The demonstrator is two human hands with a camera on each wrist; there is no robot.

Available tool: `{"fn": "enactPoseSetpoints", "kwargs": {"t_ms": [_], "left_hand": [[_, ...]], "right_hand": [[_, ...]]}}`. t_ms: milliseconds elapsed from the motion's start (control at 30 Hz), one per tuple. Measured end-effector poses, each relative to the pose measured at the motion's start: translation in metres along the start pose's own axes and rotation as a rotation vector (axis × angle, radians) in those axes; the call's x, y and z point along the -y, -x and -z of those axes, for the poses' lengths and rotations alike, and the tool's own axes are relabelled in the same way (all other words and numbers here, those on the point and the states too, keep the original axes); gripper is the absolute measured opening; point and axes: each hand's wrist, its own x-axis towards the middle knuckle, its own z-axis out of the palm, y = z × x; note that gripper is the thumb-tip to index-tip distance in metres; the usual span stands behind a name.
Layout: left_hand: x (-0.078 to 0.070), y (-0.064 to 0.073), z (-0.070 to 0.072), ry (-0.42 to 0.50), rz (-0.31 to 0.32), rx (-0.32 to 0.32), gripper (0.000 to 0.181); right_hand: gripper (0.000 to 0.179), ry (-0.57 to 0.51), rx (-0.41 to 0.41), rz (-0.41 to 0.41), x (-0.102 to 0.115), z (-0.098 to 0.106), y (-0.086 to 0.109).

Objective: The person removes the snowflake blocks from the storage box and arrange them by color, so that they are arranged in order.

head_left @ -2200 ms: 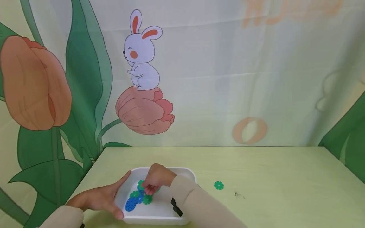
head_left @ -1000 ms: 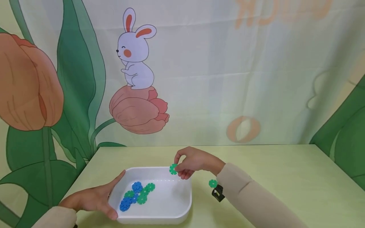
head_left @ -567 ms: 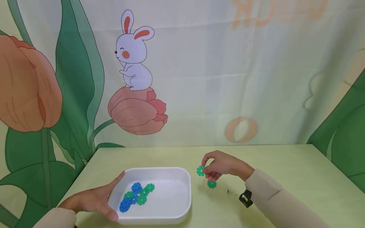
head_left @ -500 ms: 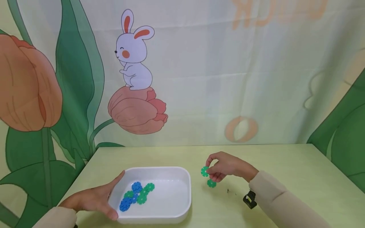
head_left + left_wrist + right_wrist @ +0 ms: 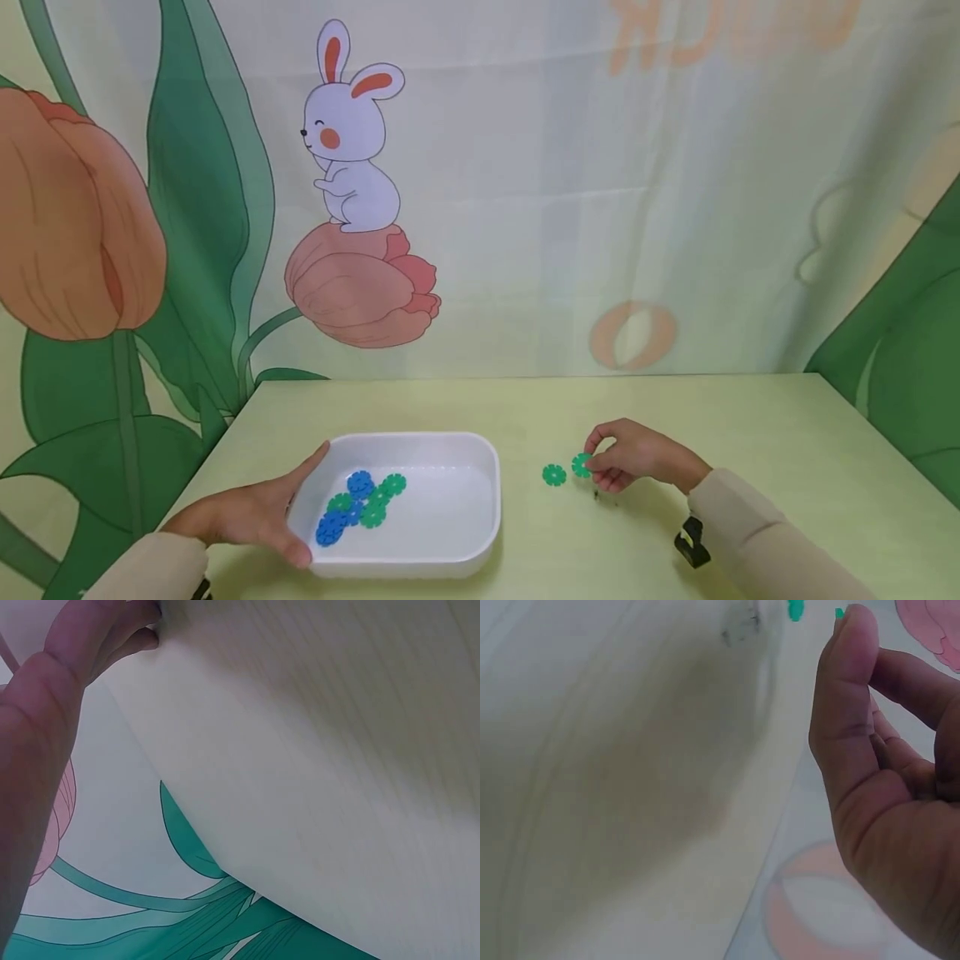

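Observation:
My right hand point(image 5: 633, 454) pinches a green snowflake disc point(image 5: 581, 465) between thumb and index finger, low over the table to the right of the tray. In the right wrist view only a sliver of the disc point(image 5: 839, 613) shows past the thumb tip. Just left of it, another green snowflake disc point(image 5: 554, 475) lies flat on the table. My left hand point(image 5: 251, 512) rests along the left end of the white tray point(image 5: 450, 546), thumb near the front corner and forefinger towards the back. Blue snowflake discs point(image 5: 330, 529) and green snowflake discs point(image 5: 373, 514) lie inside, bunched at the tray's left.
Small dark marks point(image 5: 606, 498) show on the pale green table point(image 5: 750, 467) below the right hand. A printed cloth point(image 5: 525, 208) with a rabbit and tulips hangs behind the table's back edge. A black strap point(image 5: 692, 542) hangs at the right sleeve.
My right hand has taken a green disc from the tray, carried it rightwards past the rim, and lowered it beyond the disc on the table. The left hand has stayed at the tray.

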Motion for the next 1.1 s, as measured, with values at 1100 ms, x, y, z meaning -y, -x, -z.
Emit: {"fn": "enactPoseSetpoints", "kwargs": {"t_ms": [1100], "left_hand": [[0.001,-0.002,0.001,-0.046,-0.002,-0.009,0.139]], "right_hand": [[0.014,0.150,-0.135,-0.191,-0.010,-0.012,-0.005]]}}
